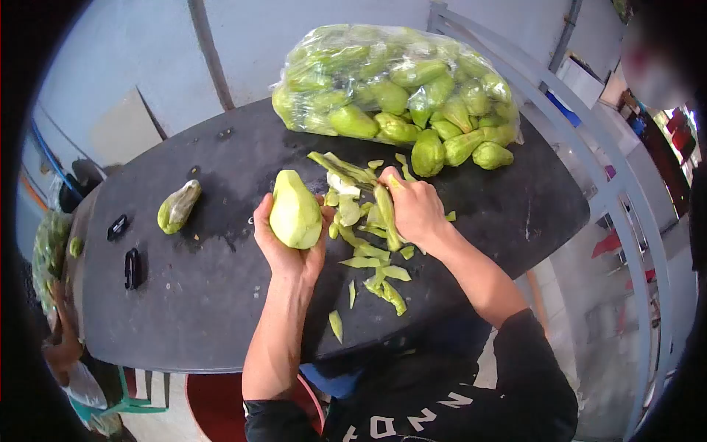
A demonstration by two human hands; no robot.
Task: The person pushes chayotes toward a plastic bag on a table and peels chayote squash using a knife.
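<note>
My left hand (289, 254) is wrapped round a peeled, pale green chayote (295, 211) above the dark table. To its right, my right hand (411, 206) is closed among green peelings, its fingers round something covered with strips of peel, perhaps a peeler; what it is I cannot make out. Peel strips (368, 254) lie scattered on the table between and below my hands. A large clear plastic bag (368, 74) of whole chayotes stands at the back, with several chayotes at its open side. One more chayote (179, 207) lies on the left.
Two small black objects (132, 268) rest on the left of the black table (199, 309). A red bin (213, 405) is below the front edge. Grey metal rails (626, 206) run along the right. Another person's arm (65, 342) shows at far left.
</note>
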